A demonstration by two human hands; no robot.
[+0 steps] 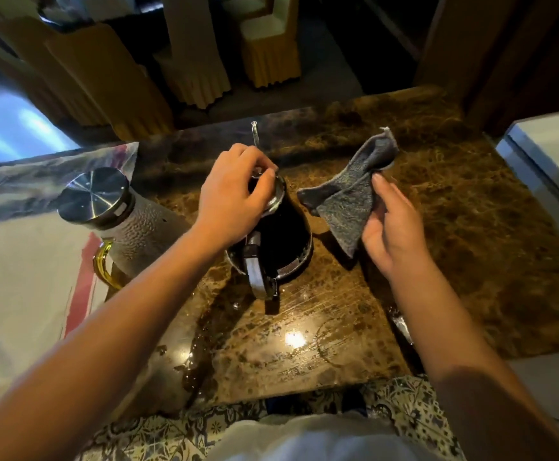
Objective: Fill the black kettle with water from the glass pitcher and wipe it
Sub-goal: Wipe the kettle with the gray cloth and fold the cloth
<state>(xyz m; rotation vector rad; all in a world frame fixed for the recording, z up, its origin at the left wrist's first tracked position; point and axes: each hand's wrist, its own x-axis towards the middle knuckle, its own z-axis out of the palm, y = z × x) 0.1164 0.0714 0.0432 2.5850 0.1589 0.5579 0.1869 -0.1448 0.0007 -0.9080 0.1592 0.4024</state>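
The black kettle stands in the middle of the brown marble counter, its handle pointing toward me. My left hand rests on top of it, fingers closed around the kettle's lid. To the kettle's right, my right hand holds a grey cloth just above the counter, not touching the kettle. The glass pitcher, with a steel lid and an amber handle, stands upright to the left of the kettle.
Water is spilled on the counter in front of the kettle. A white paper with a red stripe covers the left side. A white ledge borders the right. Covered chairs stand beyond the far edge.
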